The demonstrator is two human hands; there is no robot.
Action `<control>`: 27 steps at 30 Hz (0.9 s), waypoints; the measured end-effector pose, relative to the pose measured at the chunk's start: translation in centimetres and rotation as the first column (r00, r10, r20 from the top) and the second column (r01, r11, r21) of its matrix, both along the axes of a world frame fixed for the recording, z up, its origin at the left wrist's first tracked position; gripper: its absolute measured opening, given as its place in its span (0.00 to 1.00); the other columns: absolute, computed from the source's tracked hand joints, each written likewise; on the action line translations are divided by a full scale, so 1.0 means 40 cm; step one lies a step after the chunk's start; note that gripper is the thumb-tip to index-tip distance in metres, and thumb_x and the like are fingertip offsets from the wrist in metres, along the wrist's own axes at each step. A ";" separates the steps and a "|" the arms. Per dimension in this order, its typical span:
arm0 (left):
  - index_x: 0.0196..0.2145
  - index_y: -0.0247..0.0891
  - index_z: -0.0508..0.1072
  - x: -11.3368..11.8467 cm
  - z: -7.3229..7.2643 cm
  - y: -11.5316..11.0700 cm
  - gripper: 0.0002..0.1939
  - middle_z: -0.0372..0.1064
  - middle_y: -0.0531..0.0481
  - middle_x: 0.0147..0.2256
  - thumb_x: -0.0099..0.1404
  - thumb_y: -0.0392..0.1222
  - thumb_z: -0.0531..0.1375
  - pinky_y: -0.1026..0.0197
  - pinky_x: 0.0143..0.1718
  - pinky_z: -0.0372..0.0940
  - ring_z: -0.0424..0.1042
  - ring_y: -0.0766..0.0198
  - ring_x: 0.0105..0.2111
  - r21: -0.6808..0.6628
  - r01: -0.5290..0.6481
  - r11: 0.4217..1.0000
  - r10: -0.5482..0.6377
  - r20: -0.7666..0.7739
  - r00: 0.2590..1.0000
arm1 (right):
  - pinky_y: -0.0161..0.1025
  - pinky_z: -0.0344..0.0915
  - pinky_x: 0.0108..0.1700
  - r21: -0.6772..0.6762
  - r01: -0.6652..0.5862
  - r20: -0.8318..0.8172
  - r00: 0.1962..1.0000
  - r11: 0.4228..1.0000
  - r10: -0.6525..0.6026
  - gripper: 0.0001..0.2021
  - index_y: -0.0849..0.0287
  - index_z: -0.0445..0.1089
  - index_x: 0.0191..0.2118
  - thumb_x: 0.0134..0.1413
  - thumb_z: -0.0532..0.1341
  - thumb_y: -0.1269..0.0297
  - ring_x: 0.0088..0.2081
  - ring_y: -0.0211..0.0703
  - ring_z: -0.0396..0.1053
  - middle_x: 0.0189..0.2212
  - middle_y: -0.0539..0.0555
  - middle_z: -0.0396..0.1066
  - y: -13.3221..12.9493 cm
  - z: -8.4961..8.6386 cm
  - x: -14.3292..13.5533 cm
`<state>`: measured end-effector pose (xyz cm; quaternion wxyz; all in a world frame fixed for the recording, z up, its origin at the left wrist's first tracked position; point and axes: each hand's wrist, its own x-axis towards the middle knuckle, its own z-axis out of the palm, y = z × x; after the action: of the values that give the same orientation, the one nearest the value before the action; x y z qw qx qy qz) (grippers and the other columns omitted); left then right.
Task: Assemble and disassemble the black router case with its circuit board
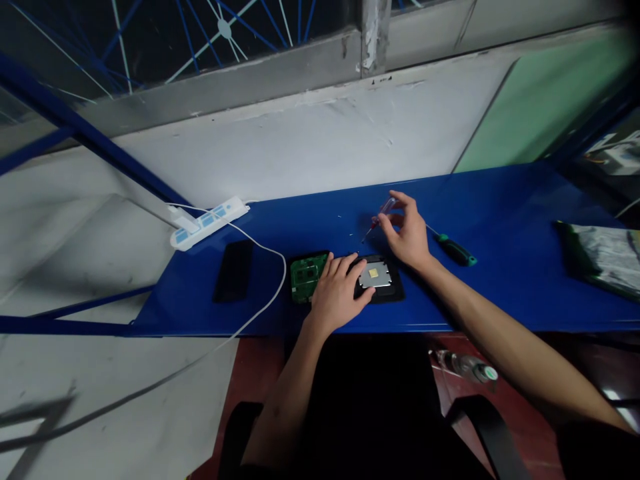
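My left hand (337, 293) lies spread across the middle of an opened electronic device. Left of its fingers is a green circuit board (303, 275) in a dark frame. To the right is a black casing half (395, 288) holding a silver metal plate (383, 275) with a yellowish square on it; my thumb and index finger rest over its left edge. My right hand (407, 233) grips a small screwdriver (385, 208) by its clear purplish handle. Its thin shaft slants down left, with the tip near the table just above the casing. The area under my left palm is hidden.
A green-and-black screwdriver (456, 250) lies right of my right hand. A dark phone-like slab (233, 271) and a white power strip (210, 223) with a white cable (270, 252) are at left. A plastic bag (607, 257) lies far right on the blue table (510, 267).
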<state>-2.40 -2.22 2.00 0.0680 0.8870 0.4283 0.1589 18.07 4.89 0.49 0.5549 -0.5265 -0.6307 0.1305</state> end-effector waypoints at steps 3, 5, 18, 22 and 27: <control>0.59 0.40 0.66 -0.001 0.001 0.001 0.25 0.64 0.44 0.61 0.67 0.49 0.63 0.43 0.70 0.44 0.63 0.51 0.60 -0.002 -0.004 1.000 0.004 -0.003 1.000 | 0.50 0.76 0.44 -0.005 0.002 -0.002 1.000 1.000 -0.002 0.24 0.55 0.56 0.63 0.63 0.58 0.60 0.36 0.47 0.79 0.50 0.60 0.70 0.001 -0.003 0.001; 0.59 0.40 0.66 -0.001 0.001 0.002 0.25 0.64 0.44 0.61 0.67 0.50 0.62 0.42 0.70 0.44 0.63 0.51 0.60 -0.003 0.000 1.000 0.000 -0.001 1.000 | 0.49 0.76 0.44 -0.004 0.002 -0.006 1.000 1.000 -0.002 0.24 0.55 0.56 0.63 0.63 0.57 0.60 0.36 0.47 0.78 0.51 0.60 0.69 0.001 -0.004 0.002; 0.60 0.41 0.65 -0.004 -0.003 0.006 0.25 0.64 0.43 0.61 0.68 0.51 0.62 0.41 0.69 0.47 0.63 0.50 0.61 0.017 0.026 1.000 -0.025 -0.024 0.999 | 0.53 0.76 0.42 -0.038 0.034 -0.101 0.994 0.999 -0.038 0.24 0.49 0.51 0.64 0.65 0.55 0.57 0.37 0.47 0.77 0.48 0.57 0.68 0.000 0.007 0.035; 0.58 0.37 0.67 0.002 0.013 0.002 0.27 0.65 0.40 0.59 0.67 0.53 0.63 0.38 0.69 0.45 0.61 0.46 0.62 0.062 0.022 0.998 -0.017 -0.068 0.998 | 0.51 0.76 0.40 -0.080 0.007 -0.166 0.986 0.997 -0.021 0.24 0.47 0.53 0.63 0.64 0.56 0.55 0.32 0.43 0.76 0.48 0.56 0.64 -0.012 -0.009 0.067; 0.57 0.37 0.67 0.039 0.014 -0.002 0.23 0.67 0.43 0.58 0.69 0.50 0.61 0.41 0.69 0.47 0.62 0.48 0.61 0.082 -0.024 0.996 0.021 0.030 0.999 | 0.49 0.77 0.38 -0.127 -0.015 -0.232 0.972 0.992 -0.015 0.21 0.47 0.56 0.60 0.62 0.57 0.58 0.29 0.39 0.72 0.42 0.51 0.64 -0.031 -0.031 0.093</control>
<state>-0.85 -2.32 2.57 0.0357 0.8818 0.4302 0.1900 21.78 3.65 -0.77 0.5902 -0.5421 -0.5516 0.2315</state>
